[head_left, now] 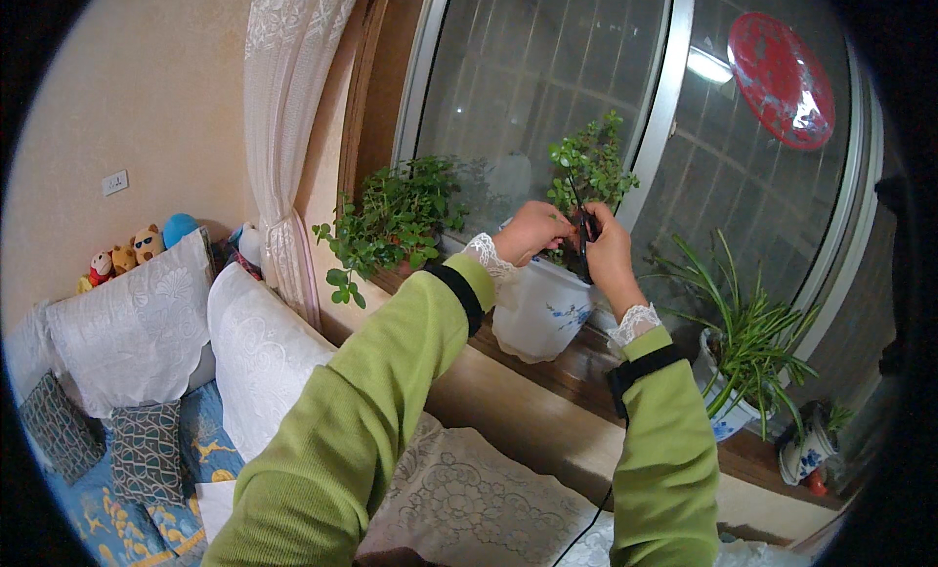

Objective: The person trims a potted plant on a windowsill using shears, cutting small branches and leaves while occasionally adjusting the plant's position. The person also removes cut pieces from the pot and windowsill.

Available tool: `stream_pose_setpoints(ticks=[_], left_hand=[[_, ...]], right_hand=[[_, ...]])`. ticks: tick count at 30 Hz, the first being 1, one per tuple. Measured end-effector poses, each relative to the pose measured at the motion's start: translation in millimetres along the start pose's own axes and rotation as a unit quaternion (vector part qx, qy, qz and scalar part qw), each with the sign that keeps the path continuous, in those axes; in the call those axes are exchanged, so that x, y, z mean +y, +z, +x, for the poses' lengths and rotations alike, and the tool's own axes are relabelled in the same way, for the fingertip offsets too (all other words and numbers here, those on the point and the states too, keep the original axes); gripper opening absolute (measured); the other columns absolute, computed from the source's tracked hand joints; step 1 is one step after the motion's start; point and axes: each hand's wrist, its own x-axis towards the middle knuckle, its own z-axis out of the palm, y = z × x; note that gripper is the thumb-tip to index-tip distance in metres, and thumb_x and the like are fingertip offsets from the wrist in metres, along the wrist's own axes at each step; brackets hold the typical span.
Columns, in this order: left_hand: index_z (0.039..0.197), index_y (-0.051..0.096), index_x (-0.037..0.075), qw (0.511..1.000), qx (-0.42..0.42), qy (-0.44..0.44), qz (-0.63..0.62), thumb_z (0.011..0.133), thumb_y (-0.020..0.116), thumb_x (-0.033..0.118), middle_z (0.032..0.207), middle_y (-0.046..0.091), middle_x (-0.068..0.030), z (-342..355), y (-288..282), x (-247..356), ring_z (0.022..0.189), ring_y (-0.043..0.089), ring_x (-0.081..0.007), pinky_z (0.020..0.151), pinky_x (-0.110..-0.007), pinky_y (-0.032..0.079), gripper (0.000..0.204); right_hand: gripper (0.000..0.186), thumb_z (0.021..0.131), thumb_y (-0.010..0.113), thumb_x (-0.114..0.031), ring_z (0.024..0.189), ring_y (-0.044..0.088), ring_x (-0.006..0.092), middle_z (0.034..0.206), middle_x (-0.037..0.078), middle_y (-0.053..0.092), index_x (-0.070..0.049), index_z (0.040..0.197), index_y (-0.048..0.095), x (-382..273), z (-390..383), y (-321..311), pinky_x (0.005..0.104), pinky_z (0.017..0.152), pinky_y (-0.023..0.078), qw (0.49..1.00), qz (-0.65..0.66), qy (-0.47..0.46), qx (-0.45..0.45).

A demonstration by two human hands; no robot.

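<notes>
A white pot [542, 318] with blue flowers painted on it stands on the windowsill, holding a small-leaved green plant [596, 161]. Over its rim, at the base of the stems, both hands work close together. My right hand [611, 249] is closed round black scissors [585, 237], whose thin dark end points up in front of the leaves. My left hand [531, 233] is closed in a pinch just left of the scissors; what lies between its fingertips is too small to make out. The hands hide part of the rim and the lower stems.
A bushy leafy plant [401, 215] is on the sill to the left. Right of my arm sits a spiky long-leaved plant [747, 347], beyond it a small tilted pot [809, 453]. Window glass [547, 68] rises behind. A lace-covered sofa back [479, 499] lies below my arms.
</notes>
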Motion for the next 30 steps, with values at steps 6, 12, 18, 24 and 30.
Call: stream_pose_setpoints(ticks=[6, 12, 18, 24, 30], left_hand=[[0.077, 0.07, -0.003, 0.998, 0.002, 0.021, 0.063, 0.088, 0.07, 0.013, 0.064, 0.06, -0.0037, -2, -4, 4, 0.057, 0.052, -0.0082, 0.051, -0.024, 0.042, 0.019], [0.076, 0.07, -0.002, 0.998, 0.002, -0.059, 0.006, 0.088, 0.072, 0.016, 0.066, 0.061, -0.0032, -4, -1, 6, 0.058, 0.053, -0.0085, 0.049, -0.024, 0.041, 0.022], [0.073, 0.069, 0.0, 0.997, -0.035, -0.062, -0.006, 0.086, 0.074, 0.017, 0.068, 0.061, -0.0024, 1, -5, 4, 0.057, 0.053, -0.0085, 0.048, -0.023, 0.04, 0.022], [0.066, 0.063, 0.002, 0.998, -0.007, -0.067, -0.002, 0.084, 0.074, 0.015, 0.065, 0.059, -0.002, 0, -1, 3, 0.054, 0.052, -0.0089, 0.047, -0.024, 0.04, 0.025], [0.068, 0.063, 0.002, 0.997, 0.012, -0.072, -0.025, 0.085, 0.073, 0.013, 0.065, 0.06, -0.0024, -3, 5, 8, 0.053, 0.053, -0.0093, 0.047, -0.023, 0.041, 0.023]], right_hand=[[0.031, 0.085, 0.062, 0.004, 0.084, 0.066, 0.0223, 0.096, 0.016, 0.07, -0.003, 0.115, 0.061, -11, -3, -3, 0.0327, 0.073, 0.051, 1.0, -0.003, 0.011, -0.002], [0.03, 0.084, 0.064, 0.005, 0.081, 0.065, 0.0217, 0.094, 0.016, 0.069, -0.004, 0.113, 0.063, -5, -2, 2, 0.0327, 0.071, 0.05, 0.999, 0.031, 0.012, 0.01], [0.034, 0.081, 0.064, 0.008, 0.088, 0.068, 0.0221, 0.095, 0.016, 0.069, -0.004, 0.113, 0.062, -6, -3, -3, 0.0327, 0.073, 0.051, 1.0, -0.009, 0.001, -0.003], [0.036, 0.081, 0.065, 0.008, 0.091, 0.067, 0.0207, 0.1, 0.014, 0.07, -0.002, 0.115, 0.061, -19, -12, -10, 0.0301, 0.076, 0.051, 0.999, 0.035, 0.006, -0.007], [0.037, 0.08, 0.068, 0.006, 0.095, 0.065, 0.0179, 0.104, 0.012, 0.069, 0.0, 0.115, 0.061, -7, -8, -10, 0.0282, 0.082, 0.05, 0.995, 0.098, 0.017, 0.001]])
